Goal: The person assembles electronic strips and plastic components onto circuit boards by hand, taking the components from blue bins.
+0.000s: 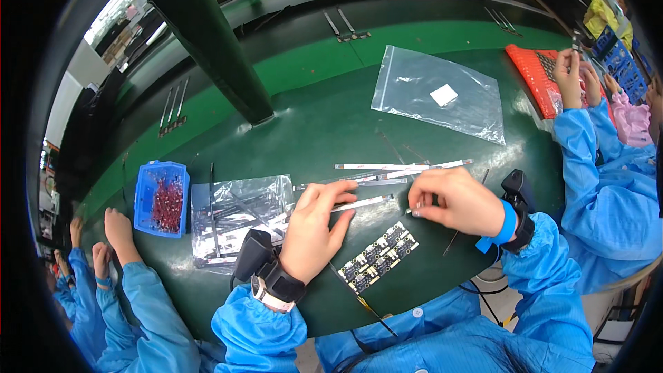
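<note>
My left hand (314, 231) rests over the green table with thumb and fingers apart. A flat white strip (366, 202) lies between its thumb and forefinger, and the hand does not look closed on it. To the right, my right hand (459, 200) is pinched, with a tiny pale piece at its fingertips that is too small to name. Below and between the hands lies a panel of small black circuit boards (378, 259) with pale contacts. Several more flat white strips (404, 166) lie just beyond the hands, partly overlapping.
At left are a clear bag of strips (238, 193) and a blue bin (143, 204) of small red parts. A clear zip bag (421, 90) lies farther back. A green post (221, 55) rises from the table. Co-workers' arms (580, 138) are at both sides; an orange-red bag (528, 72) lies right.
</note>
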{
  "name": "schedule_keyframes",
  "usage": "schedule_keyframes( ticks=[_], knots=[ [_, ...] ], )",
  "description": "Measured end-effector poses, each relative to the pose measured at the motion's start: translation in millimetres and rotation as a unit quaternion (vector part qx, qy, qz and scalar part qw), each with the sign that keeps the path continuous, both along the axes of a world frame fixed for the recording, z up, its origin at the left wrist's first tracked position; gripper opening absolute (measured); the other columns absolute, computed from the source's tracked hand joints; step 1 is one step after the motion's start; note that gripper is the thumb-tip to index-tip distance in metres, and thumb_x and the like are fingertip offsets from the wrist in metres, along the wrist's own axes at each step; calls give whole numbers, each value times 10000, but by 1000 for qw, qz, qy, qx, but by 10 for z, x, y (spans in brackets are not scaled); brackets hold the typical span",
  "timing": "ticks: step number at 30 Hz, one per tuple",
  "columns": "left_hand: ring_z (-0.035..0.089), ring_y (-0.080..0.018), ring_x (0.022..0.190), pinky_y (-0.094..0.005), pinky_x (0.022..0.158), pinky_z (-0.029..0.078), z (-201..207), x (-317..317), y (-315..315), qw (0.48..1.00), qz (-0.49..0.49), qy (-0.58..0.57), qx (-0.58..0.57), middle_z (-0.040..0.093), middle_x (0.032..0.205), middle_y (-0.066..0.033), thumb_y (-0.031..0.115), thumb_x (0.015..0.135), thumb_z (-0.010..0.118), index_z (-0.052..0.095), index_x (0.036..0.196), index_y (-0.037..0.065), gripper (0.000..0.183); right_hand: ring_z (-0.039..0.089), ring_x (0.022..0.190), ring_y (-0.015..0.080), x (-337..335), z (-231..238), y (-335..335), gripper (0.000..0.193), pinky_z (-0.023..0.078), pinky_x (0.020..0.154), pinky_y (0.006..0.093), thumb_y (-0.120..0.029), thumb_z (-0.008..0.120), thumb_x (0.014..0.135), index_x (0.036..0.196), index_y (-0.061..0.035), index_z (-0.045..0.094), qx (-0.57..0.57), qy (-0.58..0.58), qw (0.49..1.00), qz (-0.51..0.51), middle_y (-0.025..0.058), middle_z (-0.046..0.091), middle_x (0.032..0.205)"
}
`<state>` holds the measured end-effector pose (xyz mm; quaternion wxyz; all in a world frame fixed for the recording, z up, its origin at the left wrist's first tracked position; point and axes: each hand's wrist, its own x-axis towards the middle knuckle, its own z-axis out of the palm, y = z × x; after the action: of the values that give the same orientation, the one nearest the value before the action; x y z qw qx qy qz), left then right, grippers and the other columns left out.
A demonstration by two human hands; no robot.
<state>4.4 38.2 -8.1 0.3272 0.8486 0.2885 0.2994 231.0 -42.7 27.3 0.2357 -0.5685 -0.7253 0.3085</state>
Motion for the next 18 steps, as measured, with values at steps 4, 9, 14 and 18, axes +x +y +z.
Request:
schedule_keyframes(
  ticks=[4, 9, 14, 18],
  knots=[
    [643, -214, 887, -312, 739, 489, -19, 136, -56, 1000, -14, 5, 14, 559, 959, -102, -40, 746, 633, 543, 1078, 21, 350, 584, 669, 110, 34, 41, 161, 120, 464, 533, 253, -8, 647, 725, 826, 10, 584, 3, 103, 987, -124, 73, 596, 736],
    [589, -237, 893, -318, 766, 464, -48, 309, -89, 999, -26, 21, 42, 639, 933, -87, -7, 718, 663, 536, 1081, 32, 387, 571, 719, 99, 27, -43, 381, 135, 495, 589, 240, -7, 609, 770, 889, 41, 567, 2, 274, 950, -152, 51, 592, 794],
    [577, -236, 825, -319, 730, 460, -82, 377, -80, 997, -18, 29, 72, 661, 880, -53, -11, 695, 672, 542, 1056, 44, 388, 547, 754, 102, 59, -112, 360, 113, 479, 626, 246, -24, 576, 811, 913, 22, 555, -71, 359, 916, -166, 40, 562, 840],
    [569, -235, 792, -321, 710, 459, -30, 383, -118, 997, -10, 39, 67, 654, 821, -39, -27, 686, 666, 546, 1033, 47, 375, 554, 752, 104, 20, -146, 333, 121, 481, 626, 248, -22, 572, 818, 929, 21, 551, -58, 374, 913, -156, 42, 565, 835]
  ],
)
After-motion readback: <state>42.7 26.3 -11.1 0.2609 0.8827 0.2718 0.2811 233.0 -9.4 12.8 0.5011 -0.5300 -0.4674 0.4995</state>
